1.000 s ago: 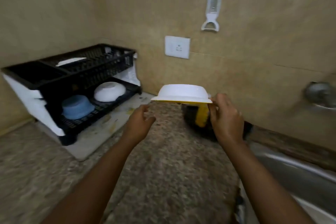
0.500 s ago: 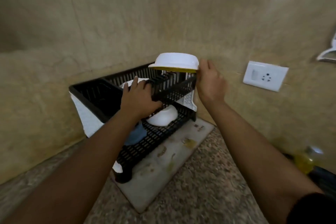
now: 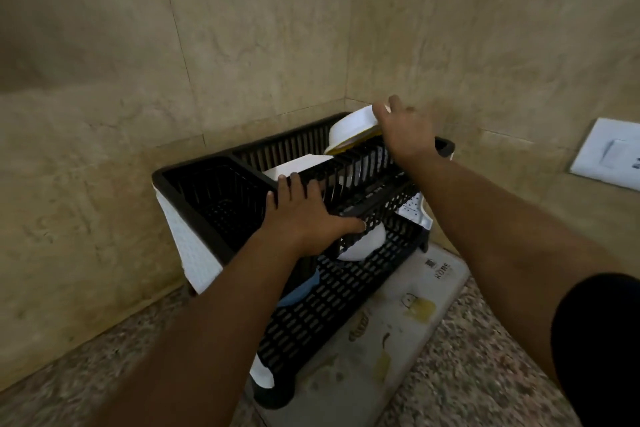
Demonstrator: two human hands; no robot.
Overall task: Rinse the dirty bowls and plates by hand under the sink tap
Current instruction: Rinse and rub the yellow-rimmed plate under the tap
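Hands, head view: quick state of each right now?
Left hand: open, fingers straight, resting on the dish rack's upper tier.
Right hand: holds the white bowl, tilted, at the rack's back corner.

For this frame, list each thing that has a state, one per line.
white bowl: tilted, upside down, on the rack's upper tier
right hand: holds the bowl's rim
left hand: fingers straight, rests on the dish rack
white bowl below: upside down on the lower tier
blue bowl: lower tier, mostly hidden
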